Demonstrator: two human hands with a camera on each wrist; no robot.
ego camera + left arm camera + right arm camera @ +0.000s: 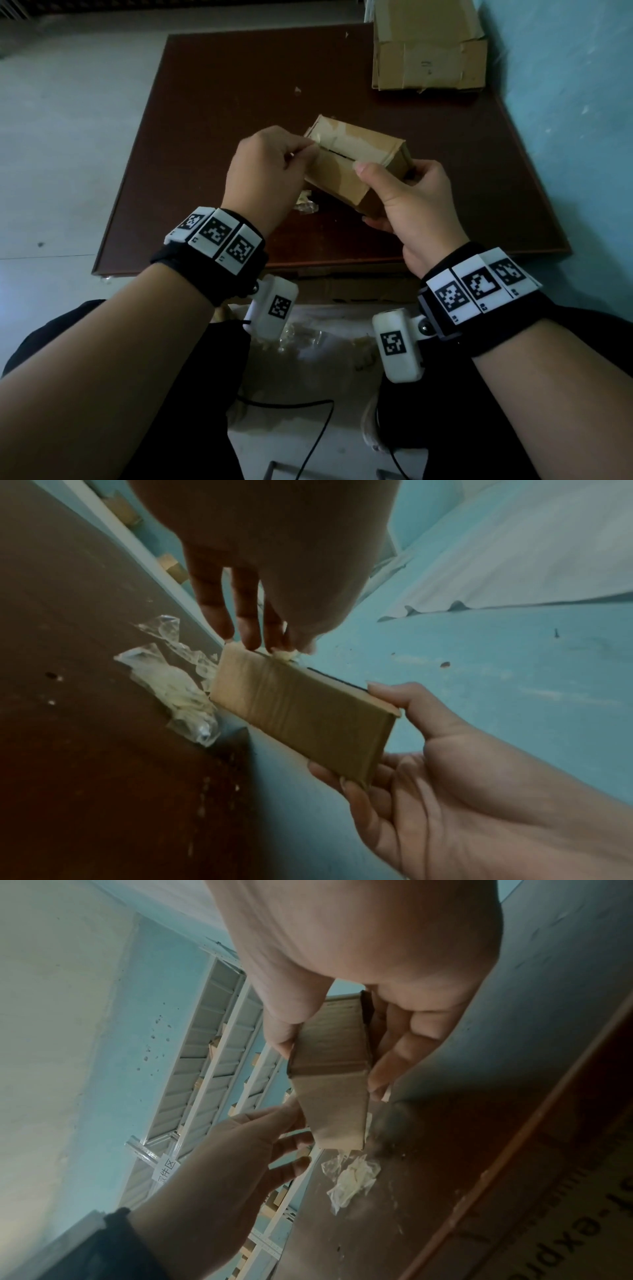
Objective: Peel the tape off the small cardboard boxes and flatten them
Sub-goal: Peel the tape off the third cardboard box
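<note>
While the right hand (407,202) is gripping one end of the small cardboard box (356,164), thumb on top and fingers curled beneath, the left hand (267,171) is pinching a bit of tape (286,656) at the slit between the top flaps. The box is being held above the middle of the brown table (205,102). Crumpled clear tape (171,685) is lying under it, and a bigger open box (428,61) is sitting at the far right corner

Head view looking steeply down, wrist views close along fingers, all sharing the box (356,164).
</note>
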